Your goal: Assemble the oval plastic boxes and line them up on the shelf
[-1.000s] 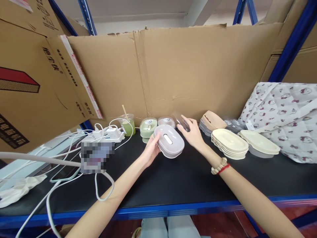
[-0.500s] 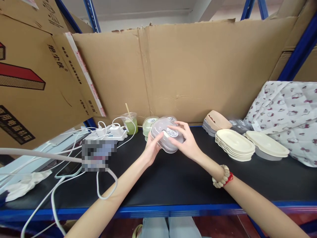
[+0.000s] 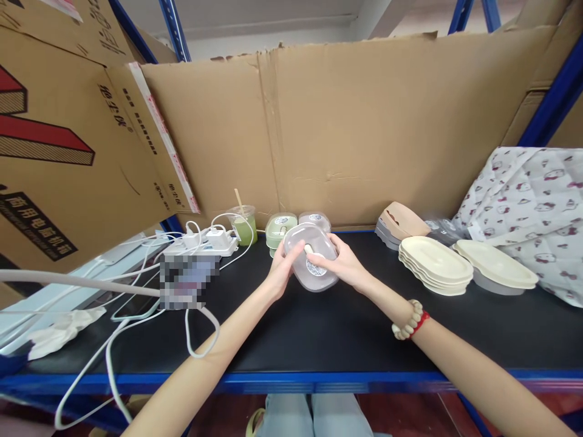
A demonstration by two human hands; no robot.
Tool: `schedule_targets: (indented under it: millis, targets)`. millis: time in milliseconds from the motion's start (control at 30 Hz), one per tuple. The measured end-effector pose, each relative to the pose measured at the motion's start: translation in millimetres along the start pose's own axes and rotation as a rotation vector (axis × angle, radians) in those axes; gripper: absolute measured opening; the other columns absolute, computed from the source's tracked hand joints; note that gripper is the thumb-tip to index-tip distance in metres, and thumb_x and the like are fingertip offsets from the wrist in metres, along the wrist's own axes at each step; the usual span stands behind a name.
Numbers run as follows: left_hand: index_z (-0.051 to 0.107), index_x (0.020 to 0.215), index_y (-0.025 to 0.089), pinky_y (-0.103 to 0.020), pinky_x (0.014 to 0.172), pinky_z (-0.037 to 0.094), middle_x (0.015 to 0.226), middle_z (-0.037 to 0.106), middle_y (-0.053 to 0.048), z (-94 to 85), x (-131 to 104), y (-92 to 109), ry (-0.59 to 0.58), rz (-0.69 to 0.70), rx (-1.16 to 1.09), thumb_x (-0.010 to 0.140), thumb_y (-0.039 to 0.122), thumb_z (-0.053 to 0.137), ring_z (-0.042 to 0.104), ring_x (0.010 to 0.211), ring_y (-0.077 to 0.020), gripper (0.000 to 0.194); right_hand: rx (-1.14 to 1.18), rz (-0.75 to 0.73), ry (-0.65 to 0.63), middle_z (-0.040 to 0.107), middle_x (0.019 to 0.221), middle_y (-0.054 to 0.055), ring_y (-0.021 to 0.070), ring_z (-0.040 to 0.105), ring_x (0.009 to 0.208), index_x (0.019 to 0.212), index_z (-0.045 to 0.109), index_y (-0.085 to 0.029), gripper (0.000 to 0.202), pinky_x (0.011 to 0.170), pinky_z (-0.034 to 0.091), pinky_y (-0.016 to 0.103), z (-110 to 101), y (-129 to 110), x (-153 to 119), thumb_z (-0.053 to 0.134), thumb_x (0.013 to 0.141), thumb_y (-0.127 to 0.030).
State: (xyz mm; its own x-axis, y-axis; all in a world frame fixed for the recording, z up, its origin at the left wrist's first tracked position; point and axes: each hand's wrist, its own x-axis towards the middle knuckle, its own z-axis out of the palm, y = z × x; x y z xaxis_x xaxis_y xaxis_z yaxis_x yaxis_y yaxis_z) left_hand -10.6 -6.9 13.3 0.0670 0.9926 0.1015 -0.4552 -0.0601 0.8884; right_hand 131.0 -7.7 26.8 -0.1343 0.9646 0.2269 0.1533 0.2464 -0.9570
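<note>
A grey box with a clear lid (image 3: 311, 233) is held above the black table, its lid facing the camera. On the lid are a small pale knob and a round printed label. My left hand (image 3: 279, 271) grips its left side, thumb on top. My right hand (image 3: 348, 265) grips the right side, with the thumb over the label. Just behind stand a green lidded box (image 3: 276, 230) and another grey lidded box (image 3: 314, 218), both with round labels.
A cup of green drink (image 3: 245, 229), a white power strip (image 3: 212, 244) and cables lie left. Right are stacked cream trays (image 3: 436, 258), more cream lids (image 3: 496, 262), brown pieces (image 3: 402, 220) and a patterned cloth (image 3: 542, 206). Cardboard (image 3: 341, 133) stands behind.
The held box has turned and come slightly lower and nearer, showing more of the grey box behind. My right fingers have moved from over the lid to its right side. The view has shifted slightly.
</note>
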Motion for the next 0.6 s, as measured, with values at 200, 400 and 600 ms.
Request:
schedule_targets:
  millis: [200,400,600]
  targets:
    - [0.059,0.101,0.016,-0.026,0.07,0.048,0.104,0.063,-0.007,2.0,2.8,-2.4,-0.021,-0.035,-0.036,0.068,0.042,0.067,0.06,0.089,-0.02,0.043,0.01,0.067,-0.215,0.06,0.111,0.008,0.0215,0.059,0.098,0.119,0.045,-0.019,0.078,0.078,0.051,0.033,-18.1,-5.6,6.3,0.078,0.05,-0.031]
    - [0.049,0.103,0.016,-0.031,0.056,0.049,0.08,0.057,-0.003,0.4,2.1,6.5,-0.154,-0.041,-0.016,0.073,0.044,0.052,0.061,0.065,-0.0192,0.041,0.231,0.052,0.269,0.052,0.126,0.005,0.0231,0.056,0.105,0.123,0.044,-0.022,0.059,0.062,0.05,0.027,-50.1,-2.5,28.1,0.044,0.073,-0.053]
    - [0.047,0.091,0.015,-0.024,0.044,0.043,0.066,0.052,0.0,2.2,-0.1,10.3,-0.137,-0.064,-0.001,0.07,0.04,0.047,0.056,0.052,-0.0145,0.032,-0.06,0.24,0.464,0.052,0.125,0.01,0.0221,0.058,0.1,0.123,0.044,-0.021,0.057,0.058,0.05,0.026,-81.0,27.0,36.8,0.055,0.073,-0.046]
